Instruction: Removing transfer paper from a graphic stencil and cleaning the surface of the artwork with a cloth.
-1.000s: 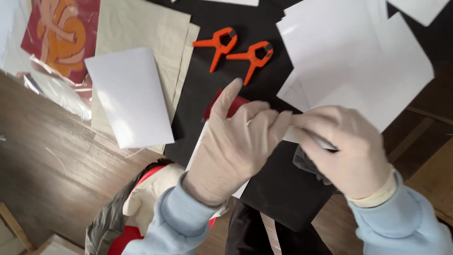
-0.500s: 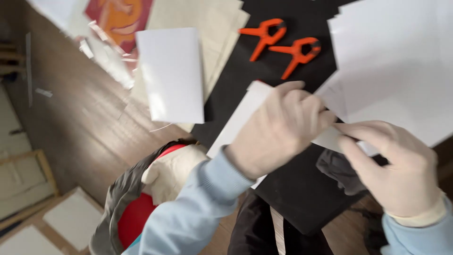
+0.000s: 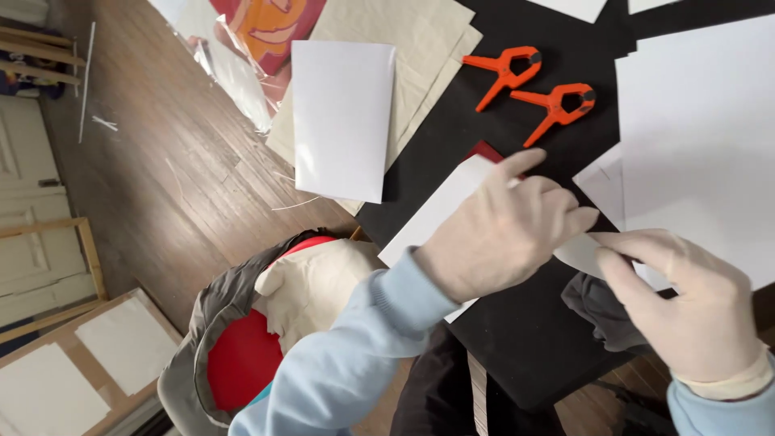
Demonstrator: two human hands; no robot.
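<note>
Both my hands wear pale gloves and light blue sleeves. My left hand [image 3: 504,230] rests curled on a white sheet of paper [image 3: 436,211] lying on the black surface [image 3: 517,339], its index finger stretched out. My right hand [image 3: 686,303] pinches the right edge of that same white piece [image 3: 583,252] between thumb and fingers, just beside my left fingertips. A dark grey cloth [image 3: 593,311] lies under my right hand. A red item [image 3: 484,150] peeks out from beneath the sheet.
Two orange spring clamps [image 3: 504,71] [image 3: 557,106] lie on the black surface behind my hands. White sheets [image 3: 694,161] are stacked at right, another white sheet [image 3: 343,117] on beige paper [image 3: 404,48] at left. A jacket [image 3: 242,339] lies below; wooden frames [image 3: 89,355] sit on the floor.
The view has swung to the right, showing more wooden floor and the frames. My hands stay together on the white paper, with the right fingers now pinching its edge.
</note>
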